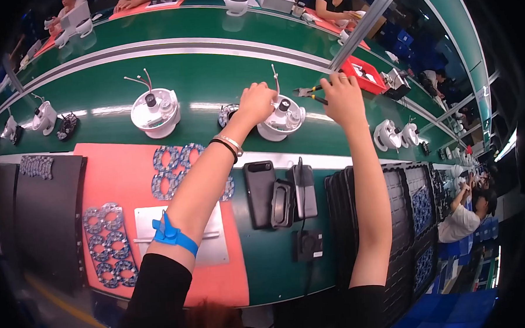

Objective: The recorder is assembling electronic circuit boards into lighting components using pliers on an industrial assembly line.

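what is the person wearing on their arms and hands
Both arms have black sleeves pushed up above the elbows. The left arm carries a blue strap near the elbow, plus a black band and a metallic bracelet at the wrist. The right hand has a ring on one finger.

A white dome-shaped camera housing (284, 122) sits upright on the green conveyor belt (212, 78), a black lens at its centre and thin wires rising from its top. Yellow-handled pliers (309, 93) lie level just beside its right edge, jaws pointing toward the wires.
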